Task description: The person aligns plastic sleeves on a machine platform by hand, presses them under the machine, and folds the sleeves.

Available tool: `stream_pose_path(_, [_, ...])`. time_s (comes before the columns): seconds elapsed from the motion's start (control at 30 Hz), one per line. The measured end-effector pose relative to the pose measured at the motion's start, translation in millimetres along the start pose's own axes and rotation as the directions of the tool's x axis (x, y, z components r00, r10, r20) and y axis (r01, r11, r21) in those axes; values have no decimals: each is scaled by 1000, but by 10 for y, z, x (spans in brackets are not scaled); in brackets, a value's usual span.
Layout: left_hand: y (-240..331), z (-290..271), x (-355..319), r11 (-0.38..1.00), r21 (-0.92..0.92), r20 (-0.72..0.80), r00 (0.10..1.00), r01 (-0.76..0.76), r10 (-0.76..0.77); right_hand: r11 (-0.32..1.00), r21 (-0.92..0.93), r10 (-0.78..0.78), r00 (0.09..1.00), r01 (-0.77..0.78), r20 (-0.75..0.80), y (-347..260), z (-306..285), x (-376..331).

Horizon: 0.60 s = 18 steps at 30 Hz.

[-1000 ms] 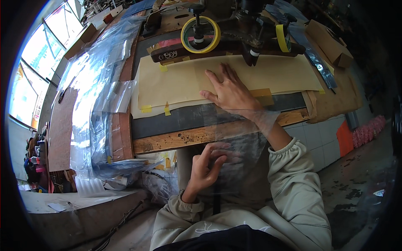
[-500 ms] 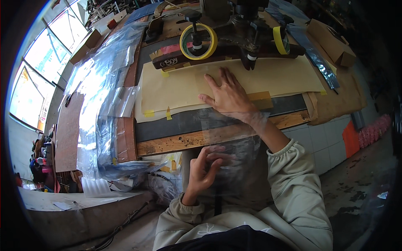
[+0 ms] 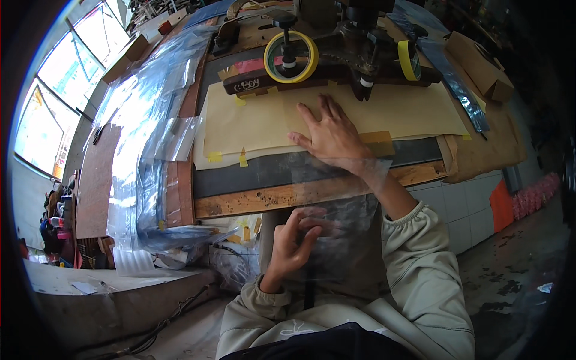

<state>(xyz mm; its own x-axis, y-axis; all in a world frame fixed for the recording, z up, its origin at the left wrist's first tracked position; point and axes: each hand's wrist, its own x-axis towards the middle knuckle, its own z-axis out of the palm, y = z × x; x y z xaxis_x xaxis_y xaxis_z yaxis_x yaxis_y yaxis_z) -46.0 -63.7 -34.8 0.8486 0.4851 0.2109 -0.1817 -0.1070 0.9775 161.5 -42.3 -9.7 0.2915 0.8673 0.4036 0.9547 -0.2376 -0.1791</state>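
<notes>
My splayed right hand (image 3: 335,137) should press the cream paper (image 3: 249,125) evenly; whether my left hand (image 3: 293,243) pinches clear film (image 3: 349,222), I can't tell.

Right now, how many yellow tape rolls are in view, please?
2: the left tape roll, around a black-knobbed screw; the right tape roll, farther right, by the dark bar. More may be hidden.

Pale handwritten lettering (image 3: 246,84) stands on the dark bar (image 3: 329,73), beyond and to the left of the right hand's fingers (image 3: 329,111).
</notes>
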Motion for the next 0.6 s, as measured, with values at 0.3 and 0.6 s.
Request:
stream_pose_path(0.3, [-160, -2, -23, 999, -49, -53, 999, -2, 0, 1000, 21, 3, 999, -3, -33, 28, 31, 42])
stream_pose_path(0.6, [-599, -14, -49, 987, 84, -152, 977, -135, 146, 875, 484, 68, 992, -10, -102, -41, -310, -82])
